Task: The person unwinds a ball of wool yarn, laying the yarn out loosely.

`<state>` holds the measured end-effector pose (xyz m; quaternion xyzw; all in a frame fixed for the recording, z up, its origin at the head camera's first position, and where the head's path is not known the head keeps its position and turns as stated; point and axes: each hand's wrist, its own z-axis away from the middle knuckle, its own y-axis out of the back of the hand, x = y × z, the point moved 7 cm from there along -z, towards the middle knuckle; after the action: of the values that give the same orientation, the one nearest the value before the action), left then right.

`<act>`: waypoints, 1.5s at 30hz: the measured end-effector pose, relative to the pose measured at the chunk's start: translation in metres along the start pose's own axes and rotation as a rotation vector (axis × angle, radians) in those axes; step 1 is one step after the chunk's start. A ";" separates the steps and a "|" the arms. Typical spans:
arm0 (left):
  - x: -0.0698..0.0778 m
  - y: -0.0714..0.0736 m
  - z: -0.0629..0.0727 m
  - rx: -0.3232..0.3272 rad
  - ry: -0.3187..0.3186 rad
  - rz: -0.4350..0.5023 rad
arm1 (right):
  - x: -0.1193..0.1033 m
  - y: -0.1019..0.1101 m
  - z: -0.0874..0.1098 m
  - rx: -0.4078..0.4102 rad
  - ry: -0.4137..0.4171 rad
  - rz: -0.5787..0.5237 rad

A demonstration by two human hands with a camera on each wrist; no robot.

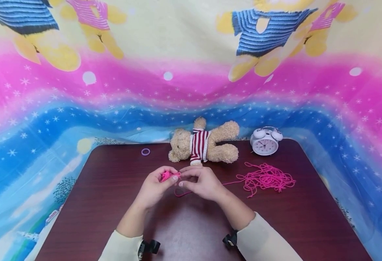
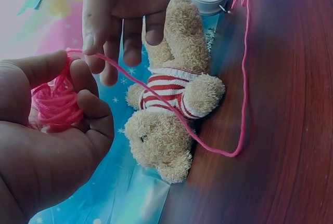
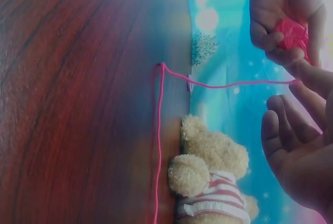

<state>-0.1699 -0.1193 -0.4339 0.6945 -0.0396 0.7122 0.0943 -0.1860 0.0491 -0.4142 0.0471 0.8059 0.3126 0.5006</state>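
Observation:
My left hand (image 1: 153, 188) grips a small wound bundle of pink yarn (image 2: 56, 102), its fingers and thumb curled round it. Close on its right, my right hand (image 1: 205, 183) has its fingers loosely extended, thumb and index finger apart. A strand of yarn (image 2: 130, 76) runs from the bundle past the right index fingertip, which is right at it. From there the strand dips toward the table and leads to a loose, tangled pile of pink yarn (image 1: 267, 179) on the right.
A teddy bear (image 1: 182, 145) in a red-and-white striped shirt lies behind the hands on the dark wooden table (image 1: 112, 217). A white alarm clock (image 1: 264, 145) stands at the back right, and a purple ring (image 1: 142, 152) lies at the back left. Printed cloth (image 1: 178, 94) hangs around the table.

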 end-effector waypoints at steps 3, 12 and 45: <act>-0.001 -0.001 -0.001 -0.006 0.004 0.008 | -0.001 0.000 -0.001 0.015 0.005 0.015; -0.003 0.002 0.001 0.000 0.028 -0.036 | 0.001 0.012 0.000 0.063 -0.007 -0.011; -0.013 0.024 0.006 0.036 0.091 -0.014 | 0.041 0.099 0.020 0.211 -0.190 0.030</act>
<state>-0.1686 -0.1445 -0.4450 0.6634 -0.0177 0.7428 0.0886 -0.2134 0.1533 -0.3975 0.1410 0.7824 0.2278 0.5621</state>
